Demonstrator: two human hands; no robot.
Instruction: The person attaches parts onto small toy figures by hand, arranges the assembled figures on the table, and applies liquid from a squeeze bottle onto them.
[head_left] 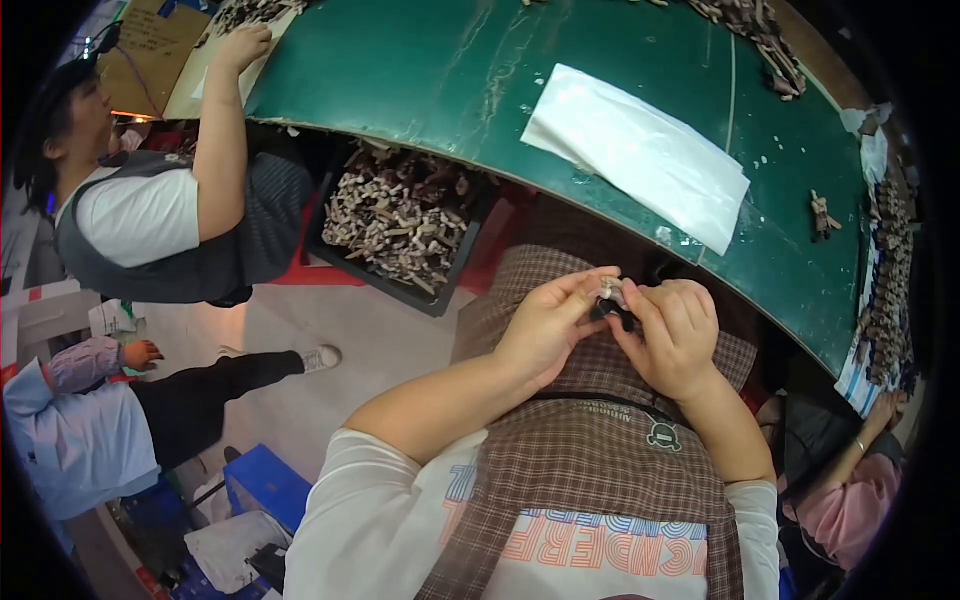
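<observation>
Pinches small pale-and-black piece [613, 312] tightly between left hand [548, 325] and right hand [677, 332], above checked apron [590, 385], just off near edge of green table [430, 85]. Seems mid-adjustment; cannot tell exact detail inside grip. Probably calls next for steady hold, fine fingertip work.

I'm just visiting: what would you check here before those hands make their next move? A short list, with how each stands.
1. Small piece held: ok, in the fingers of the left hand and right hand.
2. Piece's details visible: cannot tell, fingers cover much of it.
3. White sheet on the green table: ok.
4. Loose piece apart from the sheet: ok, further right.
5. Black bin stocked: ok, many pieces inside.
</observation>
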